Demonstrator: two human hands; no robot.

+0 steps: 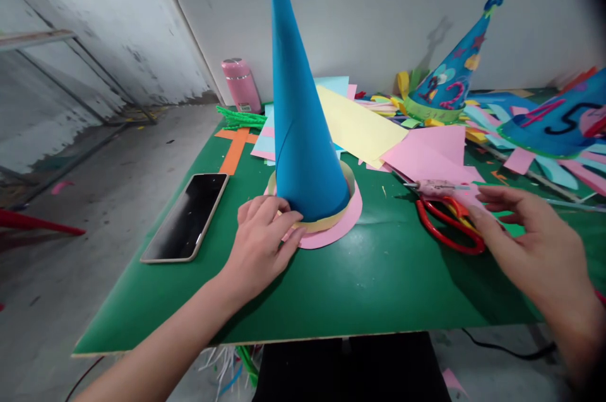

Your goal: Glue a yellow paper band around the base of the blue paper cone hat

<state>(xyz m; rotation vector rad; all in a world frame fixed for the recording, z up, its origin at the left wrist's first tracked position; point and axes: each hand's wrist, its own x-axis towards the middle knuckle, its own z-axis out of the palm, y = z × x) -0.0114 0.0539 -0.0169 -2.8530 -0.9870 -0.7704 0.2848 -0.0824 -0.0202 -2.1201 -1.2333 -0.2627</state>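
Observation:
A tall blue paper cone hat (303, 118) stands upright on the green table, its tip slightly bent. Around its base runs a pale yellow paper band (326, 222), with a flat pink paper brim (350, 216) beneath. My left hand (265, 231) grips the band and brim at the near left of the base, fingers curled and closed. My right hand (530, 238) hovers at the right with fingers apart and nothing clearly held. Close to its fingertips are a small pink tool with a metal tip (438, 187) and red-handled scissors (447, 231), whose blades are partly covered.
Left of the hat lies a phone (187, 219). Behind stand a pink bottle (241, 86), green pipe cleaners (239, 118) and orange paper strips (234, 153). Yellow sheets (360, 127) and pink sheets (433, 149) overlap at the back. Two decorated hats (447, 83) (558, 121) stand to the right.

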